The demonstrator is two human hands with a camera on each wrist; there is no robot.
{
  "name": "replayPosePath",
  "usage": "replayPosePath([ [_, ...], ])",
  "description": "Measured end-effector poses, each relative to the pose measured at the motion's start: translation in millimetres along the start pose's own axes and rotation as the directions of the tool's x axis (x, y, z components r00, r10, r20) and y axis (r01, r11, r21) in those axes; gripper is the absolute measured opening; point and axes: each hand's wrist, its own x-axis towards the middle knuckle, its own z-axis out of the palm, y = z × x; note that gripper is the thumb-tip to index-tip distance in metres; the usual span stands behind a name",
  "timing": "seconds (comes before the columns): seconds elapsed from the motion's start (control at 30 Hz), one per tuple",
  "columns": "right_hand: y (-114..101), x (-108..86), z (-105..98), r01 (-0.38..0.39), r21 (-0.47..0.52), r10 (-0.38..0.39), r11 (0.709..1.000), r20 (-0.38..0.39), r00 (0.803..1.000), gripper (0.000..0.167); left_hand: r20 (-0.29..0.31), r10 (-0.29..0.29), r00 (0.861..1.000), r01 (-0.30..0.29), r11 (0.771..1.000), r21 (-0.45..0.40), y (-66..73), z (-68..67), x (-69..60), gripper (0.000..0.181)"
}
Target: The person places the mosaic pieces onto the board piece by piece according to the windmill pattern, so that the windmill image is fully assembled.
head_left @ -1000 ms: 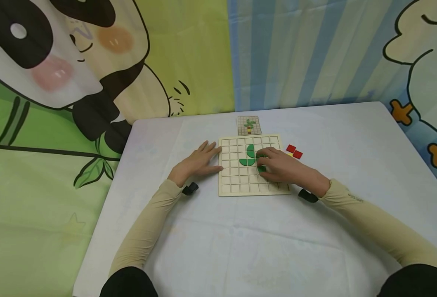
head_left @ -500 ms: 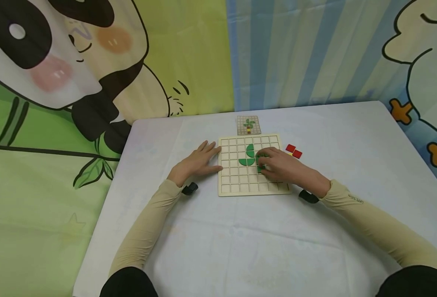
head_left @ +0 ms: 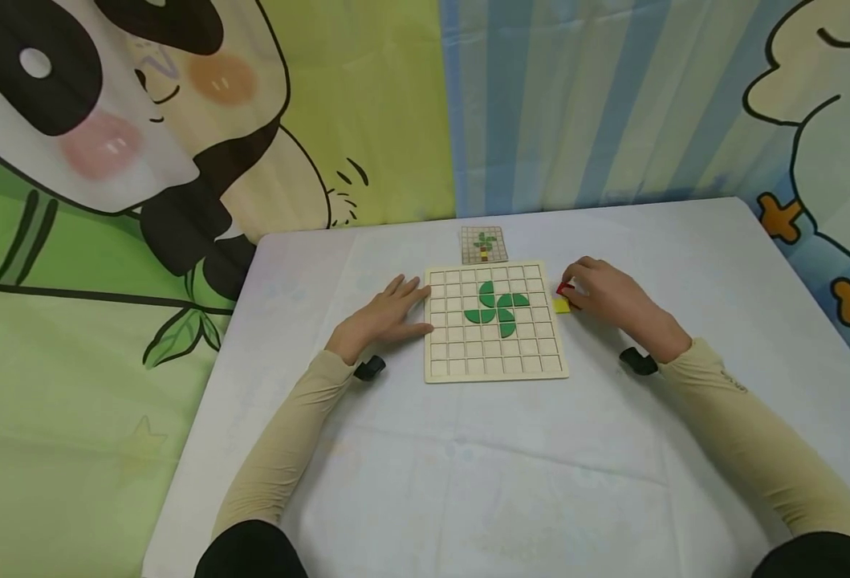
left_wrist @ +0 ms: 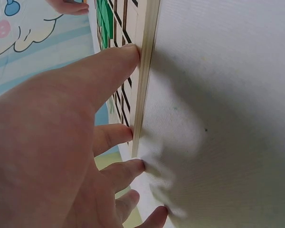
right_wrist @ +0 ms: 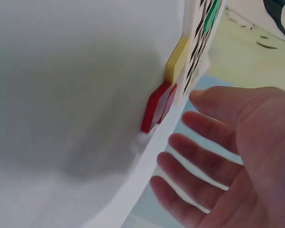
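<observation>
In the head view a pale wooden grid board (head_left: 468,353) lies on the table, with several green rounded tiles (head_left: 480,315) set in a pinwheel shape on it. My left hand (head_left: 380,317) rests spread at the board's left edge; the left wrist view has its thumb (left_wrist: 126,54) touching the rim. Right of the board, my right hand (head_left: 608,297) is over a red tile (head_left: 563,287) beside a yellow tile (head_left: 562,306). From the right wrist, two red tiles (right_wrist: 156,107) lie on the table, apart from the loosely bent fingers (right_wrist: 199,154).
A small pattern card (head_left: 484,244) with a tree-like picture lies behind the board. The white table (head_left: 432,482) reaches back to printed cloth backdrops (head_left: 367,104). Black straps (head_left: 637,361) are at both wrists.
My right hand has left the green tiles and moved right to the red and yellow tiles, uncovering the whole green shape. The left hand has stayed at the board's edge.
</observation>
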Motion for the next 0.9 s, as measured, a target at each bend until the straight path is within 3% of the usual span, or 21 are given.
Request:
replayPosePath([
  [0.13,8.7,3.4,0.8,-0.079,-0.022,0.08,0.997,0.034,0.996,0.03,0.003,-0.006,1.0,0.006,1.0,-0.005,0.3,0.5,-0.6,0.084],
  [0.63,3.6,12.3,3.4,-0.104,-0.056,0.106,0.993,0.033,0.994,0.029,0.006,-0.002,1.0,0.002,1.0,0.004,1.3,-1.1,-1.0,0.084],
  [0.77,-7.5,13.0,1.1,-0.086,-0.042,0.087,0.995,0.039,0.995,0.03,0.011,-0.009,1.0,0.009,1.0,0.004,1.9,-1.0,-0.5,0.084],
  [0.9,-21.7,11.0,-0.8,-0.02,-0.018,0.021,1.0,0.023,1.0,0.03,0.013,-0.01,1.0,0.01,1.0,0.005,2.5,-1.6,-0.9,0.084],
])
